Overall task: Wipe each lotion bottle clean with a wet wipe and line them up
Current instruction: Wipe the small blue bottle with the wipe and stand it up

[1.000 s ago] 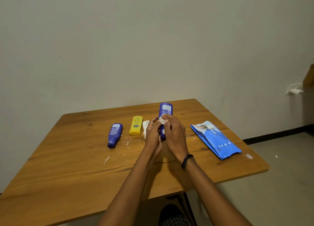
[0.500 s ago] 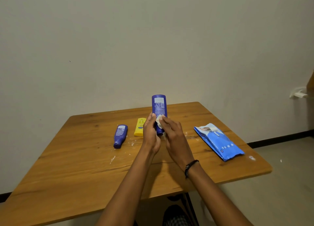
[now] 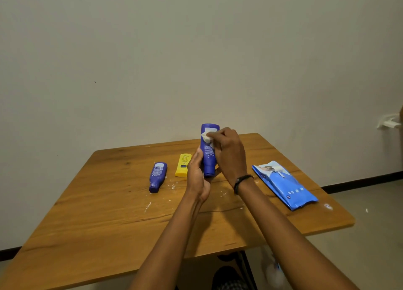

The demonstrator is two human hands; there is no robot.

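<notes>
My left hand (image 3: 197, 176) grips the lower part of a tall blue lotion bottle (image 3: 208, 150), held cap-down above the table's middle. My right hand (image 3: 227, 154) pinches a white wet wipe (image 3: 206, 136) against the bottle's upper label. A second blue bottle (image 3: 157, 176) lies flat to the left. A yellow bottle (image 3: 183, 164) lies beside it, partly behind my left hand. A white bottle seen earlier is hidden by my hands.
A blue wet wipe pack (image 3: 283, 186) lies on the right side of the wooden table (image 3: 109, 220). White lotion smears (image 3: 148, 205) dot the tabletop near the bottles. A wall stands just behind the table's far edge.
Both hands lifted the blue bottle higher. My right hand slid the wipe up from the bottle's middle to its upper label.
</notes>
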